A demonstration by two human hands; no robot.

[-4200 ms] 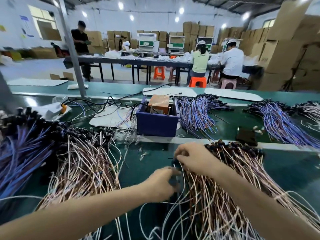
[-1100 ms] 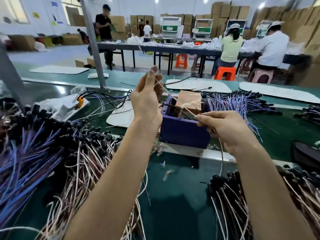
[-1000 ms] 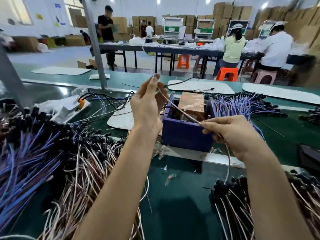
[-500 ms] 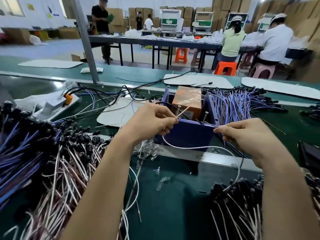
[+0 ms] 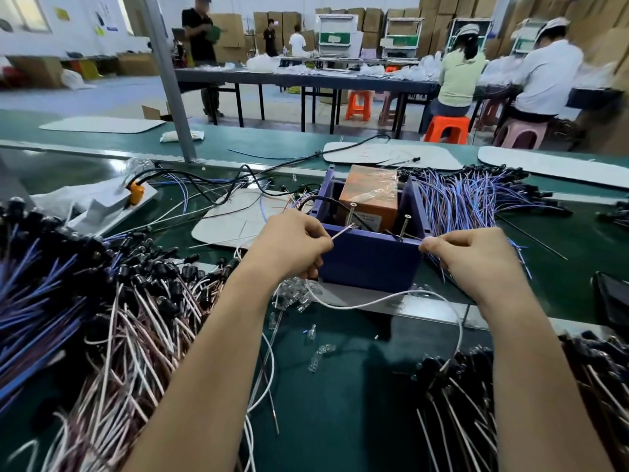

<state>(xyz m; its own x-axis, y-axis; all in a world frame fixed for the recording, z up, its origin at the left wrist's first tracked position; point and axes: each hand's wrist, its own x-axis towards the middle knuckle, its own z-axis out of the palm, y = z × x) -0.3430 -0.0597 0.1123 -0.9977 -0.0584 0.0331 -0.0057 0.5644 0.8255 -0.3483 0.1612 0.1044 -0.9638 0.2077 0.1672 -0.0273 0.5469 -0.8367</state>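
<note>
The wire (image 5: 374,300) is hanging in a slack loop just in front of the box (image 5: 371,264). Its bare tip is reaching the box's front rim beside the left screw (image 5: 350,212). The left hand (image 5: 292,248) is pinching that end between thumb and forefinger at the box's front left corner. The right hand (image 5: 476,260), at the front right corner, is pinching a thin strand (image 5: 413,238), fingers curled. Whether that strand belongs to the same wire is unclear. Clear bits (image 5: 292,291) are lying just in front of the box. An orange block (image 5: 371,192) is sitting inside it. Blue leads (image 5: 469,199) are fanning out to the right of the box, and pink leads (image 5: 143,328) are lying piled to its left.
</note>
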